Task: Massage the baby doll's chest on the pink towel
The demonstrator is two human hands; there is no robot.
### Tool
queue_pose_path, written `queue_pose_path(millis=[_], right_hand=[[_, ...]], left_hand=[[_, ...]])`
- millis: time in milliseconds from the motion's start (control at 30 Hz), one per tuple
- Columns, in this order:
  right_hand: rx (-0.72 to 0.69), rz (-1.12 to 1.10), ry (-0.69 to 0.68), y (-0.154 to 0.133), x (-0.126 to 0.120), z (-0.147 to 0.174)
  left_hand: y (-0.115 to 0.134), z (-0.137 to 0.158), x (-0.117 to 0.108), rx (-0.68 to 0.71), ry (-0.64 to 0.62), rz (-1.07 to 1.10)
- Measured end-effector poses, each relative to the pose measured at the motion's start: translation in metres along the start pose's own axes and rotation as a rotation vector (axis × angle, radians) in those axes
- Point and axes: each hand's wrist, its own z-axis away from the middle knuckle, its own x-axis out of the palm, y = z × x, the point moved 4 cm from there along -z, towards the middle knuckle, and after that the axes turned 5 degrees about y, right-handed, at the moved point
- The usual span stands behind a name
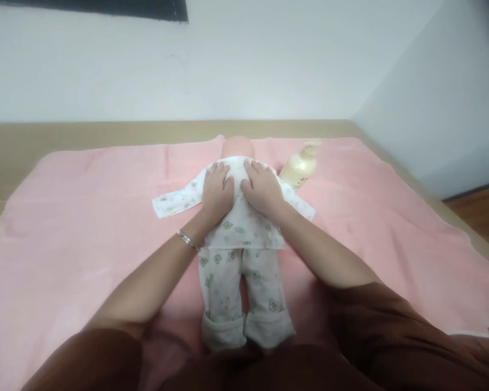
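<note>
A baby doll [237, 146] in a white patterned long-sleeved top [238, 222] and matching trousers [224, 282] lies stretched out, its head away from me. My left hand [218, 190] rests flat on the upper left of the top, fingers pointing up toward the shoulder. On the other side my right hand [263, 187] lies flat in the same way, thumb turned inward. Both hands are open and grip nothing. A silver bracelet [187, 239] circles my left wrist. The doll's sleeves spread out to both sides, and its trouser cuffs are rolled up. Its face does not show.
A pale yellow pump bottle [299, 167] lies tilted just right of the doll's shoulder. Under everything spreads a pink blanket [106, 217] on a tan surface [146, 130]. A white wall [248, 65] rises behind, another on the right. Wooden floor [483, 212] shows at far right.
</note>
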Motion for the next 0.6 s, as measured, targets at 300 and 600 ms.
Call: queue_pose_path(millis=[300, 600], right_hand=[[-0.378, -0.128, -0.044, -0.023, 0.000, 0.019], [-0.067, 0.005, -0.059, -0.001, -0.004, 0.001]], left_hand=[[-0.005, 0.001, -0.005, -0.088, 0.034, 0.112], [-0.004, 0.001, -0.005, -0.068, 0.072, 0.144]])
